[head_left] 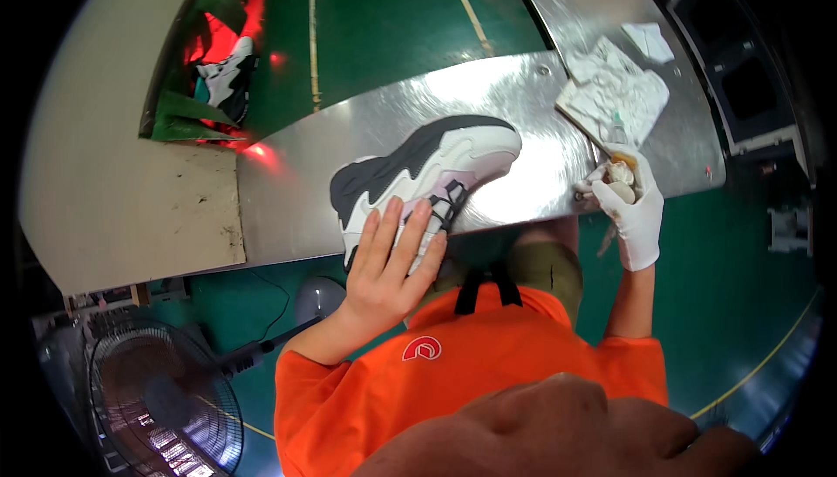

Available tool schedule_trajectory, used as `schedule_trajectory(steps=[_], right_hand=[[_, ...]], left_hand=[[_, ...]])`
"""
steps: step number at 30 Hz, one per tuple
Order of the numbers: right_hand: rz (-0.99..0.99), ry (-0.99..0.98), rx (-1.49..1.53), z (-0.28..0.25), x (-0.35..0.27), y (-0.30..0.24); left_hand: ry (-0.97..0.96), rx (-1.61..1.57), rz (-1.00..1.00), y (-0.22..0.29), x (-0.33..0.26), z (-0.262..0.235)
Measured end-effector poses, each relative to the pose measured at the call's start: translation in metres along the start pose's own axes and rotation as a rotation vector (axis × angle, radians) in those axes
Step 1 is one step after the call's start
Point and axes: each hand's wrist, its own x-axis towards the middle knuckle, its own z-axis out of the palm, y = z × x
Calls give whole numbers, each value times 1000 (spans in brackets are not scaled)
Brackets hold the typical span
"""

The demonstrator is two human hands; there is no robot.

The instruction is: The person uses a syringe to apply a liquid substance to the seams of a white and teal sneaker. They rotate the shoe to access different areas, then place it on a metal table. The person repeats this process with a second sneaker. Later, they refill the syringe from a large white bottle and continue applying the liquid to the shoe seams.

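A white, black and pale lilac sneaker [471,150] lies on its side on the metal table [288,172], with its dark sole away from me and its toe to the right. My bare left hand [392,259] holds it by the upper, fingers laid across the laces and side. Its thumb is hidden. At the table's front edge on the right, my white-gloved right hand [635,207] is closed around a small object with whitish and amber parts, whose kind I cannot make out. Just beyond the glove stands a small clear tip with green on it [617,124].
A crumpled white cloth [615,85] lies on the right, with a white scrap [648,42] behind it. Beyond the table runs a green belt [384,23]. Another sneaker [228,80] sits under red light at far left. A fan [166,398] stands at lower left.
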Motion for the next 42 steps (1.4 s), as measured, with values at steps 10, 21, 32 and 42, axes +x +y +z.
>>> schedule_trajectory(steps=[10, 21, 32, 42], right_hand=[[21, -511, 592, 15, -21, -7], [39, -501, 563, 20, -21, -9], [13, -516, 452, 20, -19, -18], [99, -514, 349, 28, -2, -23]], left_hand=[[30, 43, 15, 3, -1, 7], [37, 71, 9, 3, -2, 10], [2, 19, 4, -4, 7, 4], [-147, -240, -52, -38, 42, -21]])
